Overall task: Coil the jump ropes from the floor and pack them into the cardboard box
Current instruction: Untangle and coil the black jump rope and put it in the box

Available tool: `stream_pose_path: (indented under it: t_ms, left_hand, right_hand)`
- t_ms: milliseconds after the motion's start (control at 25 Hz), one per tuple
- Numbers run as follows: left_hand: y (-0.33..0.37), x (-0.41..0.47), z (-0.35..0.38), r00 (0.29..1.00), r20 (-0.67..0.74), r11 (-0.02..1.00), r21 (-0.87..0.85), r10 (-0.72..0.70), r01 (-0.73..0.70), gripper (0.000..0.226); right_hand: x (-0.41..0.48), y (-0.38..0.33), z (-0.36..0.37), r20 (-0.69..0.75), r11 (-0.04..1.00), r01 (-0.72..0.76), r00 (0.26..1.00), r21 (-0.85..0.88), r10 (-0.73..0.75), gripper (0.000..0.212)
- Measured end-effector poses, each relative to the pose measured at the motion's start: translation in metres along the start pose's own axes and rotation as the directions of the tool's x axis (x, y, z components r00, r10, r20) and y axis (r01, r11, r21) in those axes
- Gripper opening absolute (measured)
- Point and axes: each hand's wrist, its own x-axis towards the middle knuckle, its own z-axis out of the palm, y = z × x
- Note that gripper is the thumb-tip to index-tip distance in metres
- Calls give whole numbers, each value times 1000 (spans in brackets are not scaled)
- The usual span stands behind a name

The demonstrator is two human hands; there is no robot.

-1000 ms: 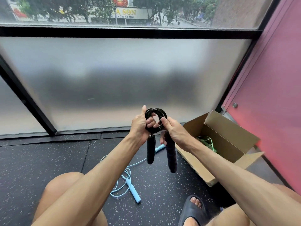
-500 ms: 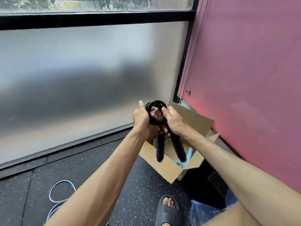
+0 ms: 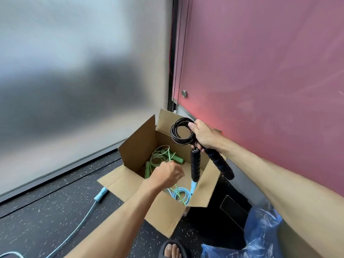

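**Holding a coiled black rope above the open box**

The right hand grips a black jump rope where its glossy cord is wound into a tight round coil. The rope's two dark, ribbed, cylindrical handles hang down from the fist. This bundle is in the air over the far right corner of the cardboard box.

The box is plain brown corrugated board with all four flaps spread open, and it stands on the floor beside the pink wall. Inside it lie a pale green rope in loose loops with stubby green handles, and a light blue rope coiled into a flat ring in the near corner.

The left hand is over the middle of the box with its fingers curled. A thin green cord runs under it, and I cannot tell whether the fingers pinch it.

Another light blue rope lies uncoiled on the floor, one handle just beside the box's left flap. The floor is black rubber flecked with white. A crinkled blue plastic bag sits at the lower right, and frosted glass fills the left.
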Motion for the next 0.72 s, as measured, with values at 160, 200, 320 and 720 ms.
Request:
stream_pose_path:
  t_ms: [160, 200, 320, 720]
  left_hand:
    - [-30, 10, 9, 992, 19, 955, 275, -126, 116, 18]
    - [-40, 12, 6, 988, -40, 947, 283, -147, 152, 18]
    - [-74, 18, -8, 967, -164, 940, 250, -196, 233, 15]
    - [-129, 42, 5, 934, 15, 920, 181, -356, 347, 30]
  right_hand:
    - [36, 21, 14, 95, 974, -15, 995, -224, 37, 30]
    - [45, 24, 22, 129, 963, -14, 990, -270, 51, 29]
    - [70, 38, 57, 235, 911, -32, 962, -411, 140, 20]
    - [133, 74, 147, 413, 716, 131, 880, -685, 234, 39]
